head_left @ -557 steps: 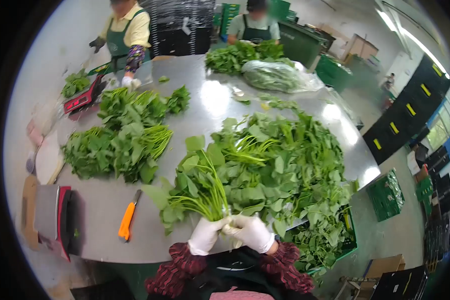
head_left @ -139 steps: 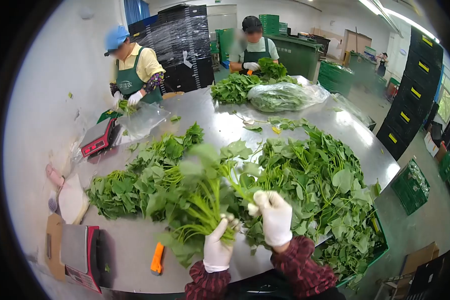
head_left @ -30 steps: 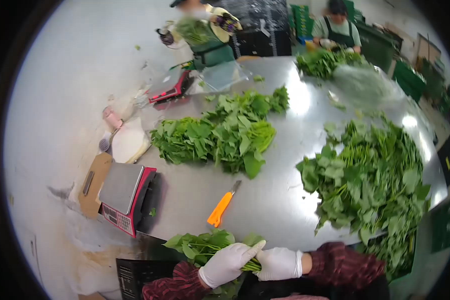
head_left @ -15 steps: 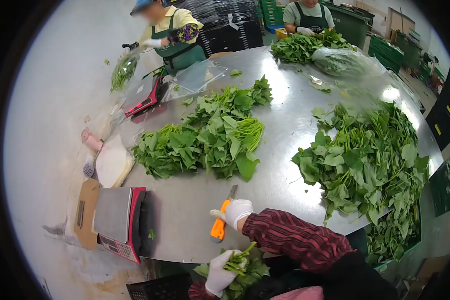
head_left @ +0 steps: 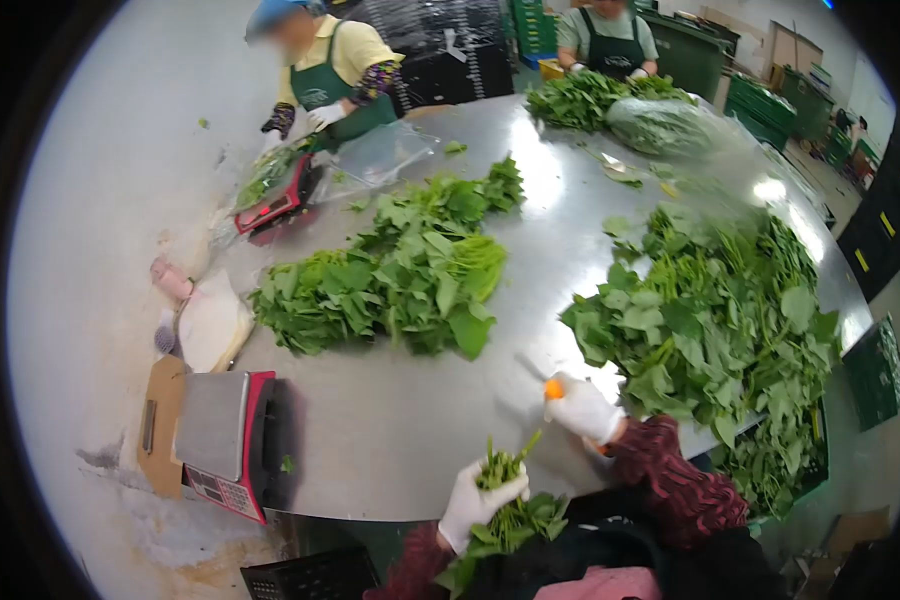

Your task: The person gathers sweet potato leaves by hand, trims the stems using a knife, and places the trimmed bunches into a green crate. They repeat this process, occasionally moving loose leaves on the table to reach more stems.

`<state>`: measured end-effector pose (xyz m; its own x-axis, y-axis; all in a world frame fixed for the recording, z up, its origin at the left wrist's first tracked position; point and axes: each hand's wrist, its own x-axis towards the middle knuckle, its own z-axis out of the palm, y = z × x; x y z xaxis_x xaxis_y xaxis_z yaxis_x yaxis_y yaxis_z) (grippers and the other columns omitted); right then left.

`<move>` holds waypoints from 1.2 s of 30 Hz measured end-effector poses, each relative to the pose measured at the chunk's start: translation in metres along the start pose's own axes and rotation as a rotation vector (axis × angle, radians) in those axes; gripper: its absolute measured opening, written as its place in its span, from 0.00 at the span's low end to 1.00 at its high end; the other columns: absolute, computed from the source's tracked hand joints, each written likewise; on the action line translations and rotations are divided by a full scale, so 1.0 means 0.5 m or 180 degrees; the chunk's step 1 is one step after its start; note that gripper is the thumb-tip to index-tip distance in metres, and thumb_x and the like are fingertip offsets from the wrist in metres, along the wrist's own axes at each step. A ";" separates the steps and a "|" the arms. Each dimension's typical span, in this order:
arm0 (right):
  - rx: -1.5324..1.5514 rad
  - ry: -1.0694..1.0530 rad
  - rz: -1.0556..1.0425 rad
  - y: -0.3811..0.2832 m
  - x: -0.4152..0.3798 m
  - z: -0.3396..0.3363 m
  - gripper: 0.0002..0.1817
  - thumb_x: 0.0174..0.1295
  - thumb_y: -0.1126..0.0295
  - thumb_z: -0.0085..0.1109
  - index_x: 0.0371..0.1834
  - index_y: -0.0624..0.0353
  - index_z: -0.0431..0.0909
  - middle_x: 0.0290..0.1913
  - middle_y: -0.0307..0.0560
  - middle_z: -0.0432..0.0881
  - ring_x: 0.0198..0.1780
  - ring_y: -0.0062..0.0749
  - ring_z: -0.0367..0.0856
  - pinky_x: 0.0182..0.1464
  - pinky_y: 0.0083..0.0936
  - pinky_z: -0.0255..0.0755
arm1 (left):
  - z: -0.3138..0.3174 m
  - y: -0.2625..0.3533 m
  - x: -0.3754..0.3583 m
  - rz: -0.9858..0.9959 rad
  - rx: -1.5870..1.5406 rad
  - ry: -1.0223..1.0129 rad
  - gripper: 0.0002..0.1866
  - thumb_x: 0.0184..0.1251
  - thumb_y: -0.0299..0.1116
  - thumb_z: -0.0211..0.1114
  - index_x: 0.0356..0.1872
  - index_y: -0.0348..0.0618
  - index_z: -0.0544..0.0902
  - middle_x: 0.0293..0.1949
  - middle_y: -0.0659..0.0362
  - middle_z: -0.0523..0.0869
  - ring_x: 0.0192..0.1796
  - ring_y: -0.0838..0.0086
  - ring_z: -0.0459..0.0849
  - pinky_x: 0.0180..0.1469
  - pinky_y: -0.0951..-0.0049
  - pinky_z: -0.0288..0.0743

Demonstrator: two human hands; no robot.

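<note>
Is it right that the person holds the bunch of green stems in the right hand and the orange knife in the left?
No, swapped. The head view shows the bunch of green stems in the left hand and the orange knife in the right hand.

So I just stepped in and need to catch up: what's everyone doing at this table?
The person wearing the camera grips a bunch of leafy greens by its stems in the left hand, at the steel table edge. The right hand holds an orange knife, blurred. Piles of greens cover the table beside a red scale. Two co-workers at the far side handle greens too.
</note>
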<state>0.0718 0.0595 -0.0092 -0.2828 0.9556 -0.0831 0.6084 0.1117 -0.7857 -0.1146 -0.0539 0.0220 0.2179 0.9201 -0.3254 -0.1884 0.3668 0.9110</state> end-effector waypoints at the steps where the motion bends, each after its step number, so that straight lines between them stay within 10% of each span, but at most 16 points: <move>1: 0.0237 0.0209 0.0404 0.020 -0.028 -0.028 0.15 0.53 0.61 0.55 0.34 0.63 0.76 0.27 0.60 0.79 0.30 0.52 0.79 0.37 0.37 0.73 | 0.020 0.011 0.013 -0.0090 -0.0048 -0.0080 0.07 0.58 0.24 0.63 0.35 0.36 0.74 0.26 0.59 0.80 0.30 0.76 0.81 0.37 0.75 0.74; 7: 0.0467 0.1561 -0.0987 0.050 -0.249 -0.191 0.10 0.57 0.75 0.54 0.42 0.56 0.78 0.28 0.47 0.78 0.28 0.38 0.80 0.33 0.28 0.73 | 0.180 0.022 0.119 -0.0386 -0.0171 -0.1020 0.08 0.58 0.26 0.64 0.35 0.37 0.74 0.24 0.58 0.78 0.28 0.74 0.79 0.33 0.74 0.73; 10: -0.0809 0.2126 -0.0323 0.086 -0.342 -0.216 0.15 0.52 0.75 0.57 0.45 0.56 0.76 0.29 0.47 0.79 0.30 0.44 0.80 0.33 0.31 0.74 | 0.284 0.013 0.152 -0.0493 -0.0081 -0.1608 0.09 0.57 0.25 0.64 0.36 0.36 0.75 0.25 0.59 0.78 0.28 0.73 0.79 0.33 0.74 0.73; 25: -0.0912 0.3668 0.0639 0.377 -0.550 -0.270 0.03 0.54 0.70 0.56 0.30 0.55 0.73 0.27 0.50 0.79 0.29 0.47 0.80 0.31 0.36 0.74 | 0.632 -0.066 0.160 -0.0826 0.1060 -0.3713 0.06 0.59 0.25 0.63 0.35 0.36 0.75 0.22 0.59 0.79 0.25 0.73 0.79 0.32 0.74 0.73; 29: -0.1182 0.2528 0.2897 0.559 -0.685 -0.251 0.09 0.57 0.66 0.53 0.30 0.60 0.75 0.24 0.56 0.80 0.28 0.51 0.81 0.30 0.39 0.74 | 0.666 -0.065 0.153 -0.0838 0.1198 -0.3184 0.06 0.59 0.26 0.63 0.34 0.37 0.75 0.23 0.60 0.79 0.26 0.77 0.78 0.32 0.76 0.73; 33: -0.1174 0.3705 0.1131 0.393 -0.674 -0.284 0.15 0.54 0.72 0.58 0.46 0.58 0.77 0.31 0.51 0.81 0.31 0.47 0.81 0.31 0.34 0.75 | 0.699 -0.137 0.201 -0.0593 0.1359 -0.2692 0.08 0.56 0.25 0.63 0.36 0.37 0.75 0.25 0.61 0.78 0.24 0.79 0.77 0.28 0.79 0.71; 36: -0.1133 0.3461 0.0998 0.318 -0.641 -0.300 0.20 0.53 0.74 0.58 0.52 0.57 0.75 0.30 0.48 0.80 0.29 0.42 0.80 0.30 0.32 0.74 | 0.718 -0.174 0.209 -0.0206 0.1631 -0.2593 0.12 0.54 0.26 0.63 0.40 0.35 0.76 0.27 0.61 0.80 0.25 0.81 0.77 0.30 0.78 0.72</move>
<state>0.3706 -0.1882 -0.0155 0.5893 0.6656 0.4580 0.7595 -0.2632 -0.5949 0.2685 -0.0392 -0.0004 0.8472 0.4520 -0.2791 0.2463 0.1314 0.9603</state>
